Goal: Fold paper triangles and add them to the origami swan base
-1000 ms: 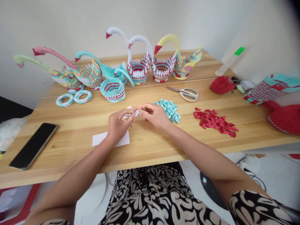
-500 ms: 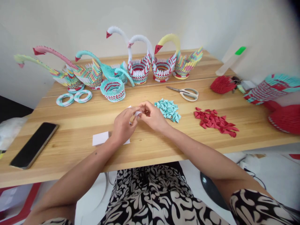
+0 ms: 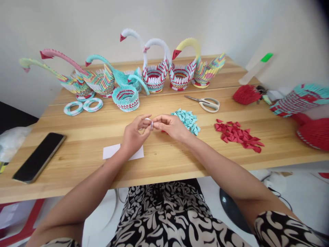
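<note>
A small folded piece of white paper [image 3: 151, 125] is pinched between my two hands above the middle of the table. My left hand [image 3: 135, 133] closes thumb and fingers on its left side. From the right, my right hand [image 3: 171, 127] grips it between thumb and forefinger. Below my left wrist lie white paper slips [image 3: 111, 152], partly covered by the forearm. A pile of turquoise folded paper triangles [image 3: 188, 120] sits just behind my right hand. Further right is a pile of red folded triangles [image 3: 236, 133]. A bit of red shows under my right fingers.
Paper swan baskets [image 3: 155, 77] stand in a row along the back. In front of them are a turquoise basket [image 3: 125, 98], two paper rings [image 3: 93, 104] and scissors [image 3: 205, 103]. A phone [image 3: 39, 157] lies left; red paper pieces [image 3: 315, 133] are at the right edge.
The white paper has become a narrower fold between my fingertips. My right fingers have straightened out toward it, and the view has shifted slightly.
</note>
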Available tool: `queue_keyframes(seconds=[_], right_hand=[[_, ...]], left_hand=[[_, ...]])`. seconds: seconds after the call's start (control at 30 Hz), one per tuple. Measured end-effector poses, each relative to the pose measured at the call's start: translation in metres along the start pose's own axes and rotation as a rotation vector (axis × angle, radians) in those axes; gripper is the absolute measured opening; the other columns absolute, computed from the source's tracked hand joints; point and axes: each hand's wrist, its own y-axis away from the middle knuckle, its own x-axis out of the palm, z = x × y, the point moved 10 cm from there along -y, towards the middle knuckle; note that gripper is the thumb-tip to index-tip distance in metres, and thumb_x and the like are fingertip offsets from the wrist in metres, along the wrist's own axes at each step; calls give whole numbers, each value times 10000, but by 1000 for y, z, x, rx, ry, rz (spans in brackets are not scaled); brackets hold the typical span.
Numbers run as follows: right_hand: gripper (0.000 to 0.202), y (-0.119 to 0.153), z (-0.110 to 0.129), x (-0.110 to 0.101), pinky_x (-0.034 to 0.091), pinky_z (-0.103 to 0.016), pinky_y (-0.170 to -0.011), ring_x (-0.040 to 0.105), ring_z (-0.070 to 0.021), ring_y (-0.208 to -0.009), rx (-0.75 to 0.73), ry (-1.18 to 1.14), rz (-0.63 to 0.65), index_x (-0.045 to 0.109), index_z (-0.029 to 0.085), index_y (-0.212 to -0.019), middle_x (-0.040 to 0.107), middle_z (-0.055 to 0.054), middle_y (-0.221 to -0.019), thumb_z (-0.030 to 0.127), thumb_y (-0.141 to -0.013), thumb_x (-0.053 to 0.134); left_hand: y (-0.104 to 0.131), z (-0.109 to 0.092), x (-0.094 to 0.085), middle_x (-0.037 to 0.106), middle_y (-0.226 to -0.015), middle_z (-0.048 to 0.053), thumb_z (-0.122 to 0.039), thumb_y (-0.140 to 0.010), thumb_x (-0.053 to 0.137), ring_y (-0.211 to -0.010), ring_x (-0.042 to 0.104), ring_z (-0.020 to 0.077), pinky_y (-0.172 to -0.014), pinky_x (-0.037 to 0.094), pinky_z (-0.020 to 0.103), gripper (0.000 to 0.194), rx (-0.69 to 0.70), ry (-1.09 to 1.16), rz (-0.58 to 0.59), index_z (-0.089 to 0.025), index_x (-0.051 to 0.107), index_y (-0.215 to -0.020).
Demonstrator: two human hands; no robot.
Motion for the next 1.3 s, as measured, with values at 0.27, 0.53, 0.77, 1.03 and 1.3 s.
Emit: queue_keyframes(seconds=[0.27,0.53,0.77,1.03,1.3], right_hand=[[236,1,6,-3,467,-267,-719,630,-130,-762,-73,101,-37,685,164,-933,719,-20,-852,370,-821,660],[166,7,19,-7,491,-282,-767,653,-151,-831,-160,235,-141,677,188,-943,723,-30,-904,316,-852,621],[158,14,35,-6,495,-300,-785,655,-167,-864,-264,363,-198,678,214,-995,719,-40,-961,291,-881,602],[133,12,27,-2,478,-283,-770,645,-155,-846,-236,345,-176,673,206,-977,716,-25,-924,257,-875,605],[95,13,31,-5,466,-280,-753,624,-146,-787,-222,347,-226,642,191,-896,692,-21,-867,241,-836,588]], left_hand=[[3,-11,-4,744,-994,71,-186,-844,614,-813,720,155,-774,612,284,359,102,-148,-48,-165,587,-1202],[9,-23,-6,746,-1045,75,-185,-877,595,-871,727,167,-818,596,283,336,230,-366,-148,-184,597,-1214],[12,-32,-1,751,-1056,73,-161,-888,562,-877,729,168,-810,579,272,325,375,-562,-154,-197,606,-1208],[11,-24,-2,744,-1102,80,-118,-889,532,-900,733,179,-801,578,283,399,268,-487,-125,-206,553,-1278],[16,-39,8,745,-1056,84,-105,-891,547,-899,728,197,-778,575,279,349,461,-686,-148,-198,586,-1225]])
